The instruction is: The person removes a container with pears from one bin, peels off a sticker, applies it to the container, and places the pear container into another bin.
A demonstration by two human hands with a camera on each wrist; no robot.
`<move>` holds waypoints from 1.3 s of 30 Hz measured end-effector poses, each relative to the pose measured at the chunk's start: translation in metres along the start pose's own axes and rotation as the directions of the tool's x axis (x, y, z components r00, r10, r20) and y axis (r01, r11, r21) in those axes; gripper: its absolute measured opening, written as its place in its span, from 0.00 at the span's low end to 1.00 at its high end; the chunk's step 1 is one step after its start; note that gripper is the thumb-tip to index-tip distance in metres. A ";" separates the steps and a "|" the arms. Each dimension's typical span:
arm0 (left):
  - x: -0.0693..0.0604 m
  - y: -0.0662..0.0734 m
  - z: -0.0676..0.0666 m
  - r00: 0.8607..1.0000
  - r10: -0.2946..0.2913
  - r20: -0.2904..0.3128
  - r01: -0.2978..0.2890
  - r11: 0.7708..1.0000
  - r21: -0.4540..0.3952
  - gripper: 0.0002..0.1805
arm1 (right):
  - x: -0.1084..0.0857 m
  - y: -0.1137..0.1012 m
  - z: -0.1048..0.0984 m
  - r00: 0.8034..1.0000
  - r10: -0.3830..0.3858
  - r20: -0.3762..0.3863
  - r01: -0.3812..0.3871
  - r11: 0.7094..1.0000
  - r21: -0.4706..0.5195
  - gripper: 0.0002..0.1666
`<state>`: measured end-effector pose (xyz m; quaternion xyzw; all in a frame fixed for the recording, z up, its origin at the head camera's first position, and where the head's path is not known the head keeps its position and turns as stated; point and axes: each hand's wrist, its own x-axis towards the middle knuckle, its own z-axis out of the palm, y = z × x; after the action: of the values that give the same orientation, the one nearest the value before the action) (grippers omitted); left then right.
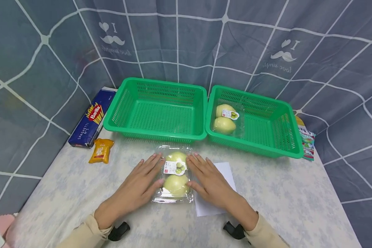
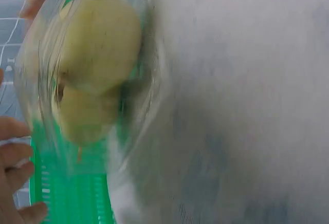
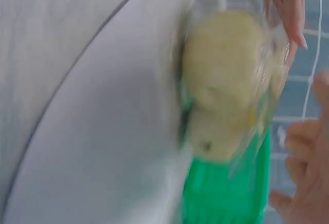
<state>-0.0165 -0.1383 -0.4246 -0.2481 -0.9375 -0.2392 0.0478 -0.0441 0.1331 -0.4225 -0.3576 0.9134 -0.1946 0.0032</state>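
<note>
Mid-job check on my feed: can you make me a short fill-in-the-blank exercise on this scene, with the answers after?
1. The clear pack between the left hand and the right hand holds ____ pale fruits.
2. In the head view, the other fruit pack sits in the ____-hand green basket.
3. The blue spaghetti box bears the brand name ____.
4. The flat sheet partly under the right hand is coloured ____.

Missing words: two; right; Barilla; white.
</note>
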 end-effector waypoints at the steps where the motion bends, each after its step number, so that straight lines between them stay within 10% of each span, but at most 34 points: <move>1: 0.000 0.001 0.002 1.000 0.014 0.005 -0.014 1.000 -0.009 0.33 | 0.000 -0.002 0.000 0.999 -0.042 0.024 0.042 0.999 0.017 0.41; 5: 0.000 0.005 0.008 0.998 0.043 0.056 -0.043 0.999 -0.001 0.34 | 0.000 -0.009 0.005 0.982 -0.137 0.130 0.132 0.990 0.044 0.41; 13: 0.002 -0.010 0.002 0.998 -0.070 0.003 0.070 0.997 0.008 0.32 | -0.002 0.002 -0.005 0.999 0.014 0.053 -0.016 0.999 0.038 0.37; 22: 0.002 -0.005 0.010 0.998 0.028 0.053 -0.019 0.987 -0.162 0.32 | -0.001 -0.011 0.001 0.976 -0.184 0.120 0.165 0.975 0.151 0.32; 39: -0.004 -0.019 0.010 0.999 -0.037 0.018 0.041 0.971 -0.235 0.32 | -0.003 -0.003 0.008 0.991 0.129 -0.016 -0.110 0.895 0.432 0.24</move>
<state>-0.0223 -0.1497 -0.4427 -0.2352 -0.9076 -0.3477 0.0071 -0.0388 0.1301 -0.4290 -0.2870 0.8679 -0.3986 0.0736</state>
